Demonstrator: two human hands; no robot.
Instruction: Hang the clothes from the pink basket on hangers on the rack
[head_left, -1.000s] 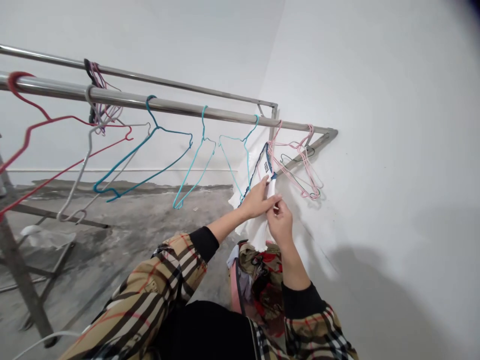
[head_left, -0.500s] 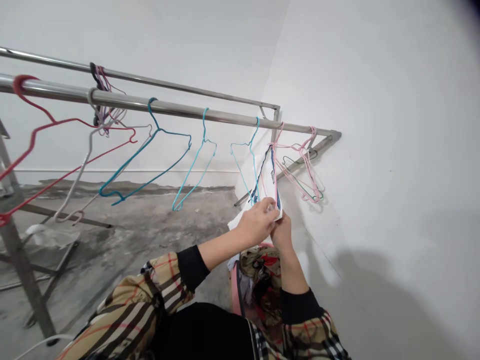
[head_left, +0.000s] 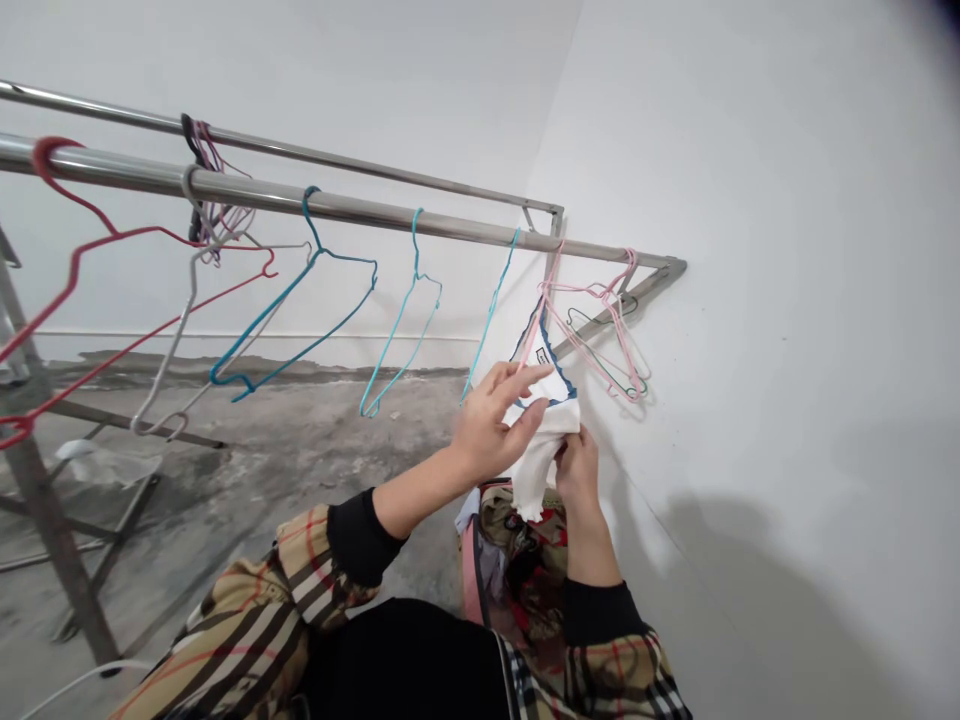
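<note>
In the head view, the left hand [head_left: 491, 420], thumb and fingers spread apart, is at the front of a white garment [head_left: 559, 417] hanging on a pink hanger [head_left: 533, 327] from the front rail [head_left: 465, 226], while the right hand [head_left: 580, 468] pinches the garment's right side.

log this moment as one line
left hand: open at white garment | right hand: holding its edge | pink hanger: hooked on front rail

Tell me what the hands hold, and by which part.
The right hand holds the white garment by its edge below the blue trim; whether the left hand grips anything is unclear.
</note>
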